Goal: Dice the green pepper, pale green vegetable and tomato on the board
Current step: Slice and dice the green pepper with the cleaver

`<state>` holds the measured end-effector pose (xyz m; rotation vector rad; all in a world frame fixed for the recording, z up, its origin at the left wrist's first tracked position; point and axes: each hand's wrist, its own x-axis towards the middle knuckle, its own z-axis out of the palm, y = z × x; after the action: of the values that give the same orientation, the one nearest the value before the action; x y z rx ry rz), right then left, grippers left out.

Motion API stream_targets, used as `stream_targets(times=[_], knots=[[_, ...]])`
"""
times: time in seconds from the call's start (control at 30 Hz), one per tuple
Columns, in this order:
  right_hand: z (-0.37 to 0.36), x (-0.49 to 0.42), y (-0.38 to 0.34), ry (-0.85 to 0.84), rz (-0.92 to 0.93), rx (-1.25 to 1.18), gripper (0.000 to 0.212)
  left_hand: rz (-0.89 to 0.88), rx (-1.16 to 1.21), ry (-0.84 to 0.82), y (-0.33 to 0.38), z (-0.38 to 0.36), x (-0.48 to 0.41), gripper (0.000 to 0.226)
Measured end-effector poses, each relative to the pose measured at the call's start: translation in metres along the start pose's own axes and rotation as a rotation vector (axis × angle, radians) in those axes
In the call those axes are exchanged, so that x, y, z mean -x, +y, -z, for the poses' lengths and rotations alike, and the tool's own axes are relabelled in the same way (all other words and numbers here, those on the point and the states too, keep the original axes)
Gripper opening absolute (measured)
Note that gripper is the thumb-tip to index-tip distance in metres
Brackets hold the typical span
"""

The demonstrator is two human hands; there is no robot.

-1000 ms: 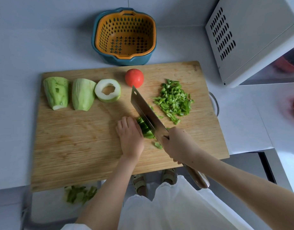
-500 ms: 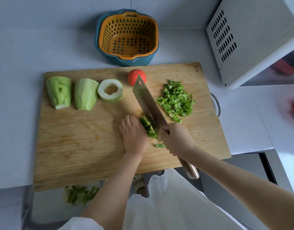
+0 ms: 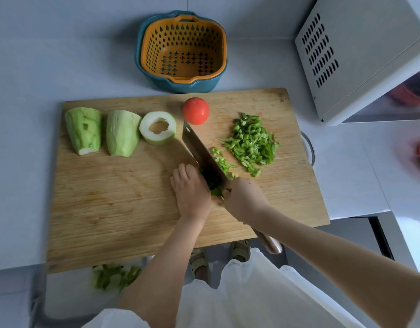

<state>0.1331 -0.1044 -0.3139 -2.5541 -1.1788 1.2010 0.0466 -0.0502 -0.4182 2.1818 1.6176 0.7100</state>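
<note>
Your left hand (image 3: 192, 192) lies knuckles-up at the centre of the frame, fingers curled down over the last of the green pepper (image 3: 212, 184) and pinning it to the board (image 3: 109, 209). Your right hand (image 3: 244, 200) is wrapped around the cleaver (image 3: 199, 150) where the blade meets the handle.

Only a short dark green end of the pepper shows, wedged between your left fingertips and the flat of the blade. The rest is under your hand, so its long axis cannot be read for certain. The blade runs diagonally from lower right to upper left, its tip just short of the tomato (image 3: 196, 110), and its flat sits very close to your left knuckles. By my reckoning the next cut turns on that gap: keep the fingertips tucked behind the knuckles as you feed the pepper rightward.

Fresh dice (image 3: 222, 162) lie just right of the blade, with the main diced pile (image 3: 251, 143) further right. The whole tomato sits at the upper middle of the board. Three pieces of pale green vegetable (image 3: 122, 132) line the upper left, the rightmost a hollow ring, none diced yet.

Bare wood fills the board's lower left. Beyond its top edge stands an orange colander (image 3: 183, 50) in a blue bowl, and a white appliance (image 3: 360, 55) fills the upper right. Green scraps (image 3: 114, 276) lie below the board's near edge.
</note>
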Motion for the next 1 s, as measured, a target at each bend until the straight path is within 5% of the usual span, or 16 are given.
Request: stream_targets(times=[1.0], knots=[[0.004,0.006,0.006,0.058,0.029,-0.157,0.024,0.055,0.028,-0.035,0.001,0.000,-0.001,0.023]])
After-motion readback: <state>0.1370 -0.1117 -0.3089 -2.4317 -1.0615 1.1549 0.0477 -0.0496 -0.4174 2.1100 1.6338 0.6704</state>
